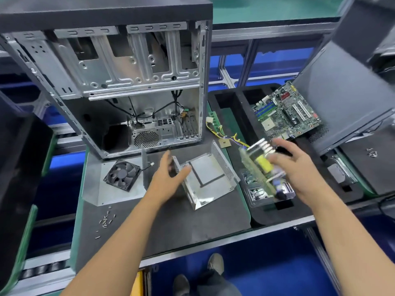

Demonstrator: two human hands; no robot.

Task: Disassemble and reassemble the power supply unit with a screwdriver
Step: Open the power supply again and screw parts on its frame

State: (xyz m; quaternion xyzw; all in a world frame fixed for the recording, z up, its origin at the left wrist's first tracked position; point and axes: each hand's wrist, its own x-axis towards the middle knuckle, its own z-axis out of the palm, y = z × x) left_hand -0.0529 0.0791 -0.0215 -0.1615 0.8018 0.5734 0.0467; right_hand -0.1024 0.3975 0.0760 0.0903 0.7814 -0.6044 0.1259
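Both hands work at the metal PSU casing (pixel 210 178) on the mat.
Left hand (pixel 168 175), fingers spread, touches its left wall; right hand (pixel 297 167) grips the blurred circuit board (pixel 259 167) just right, board's long axis running near-to-far.

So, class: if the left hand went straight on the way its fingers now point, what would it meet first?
Most likely the metal PSU shell: the left hand is open, its fingers pointing up-right at the shell's near wall. Depth is unclear, so contact can't be judged.
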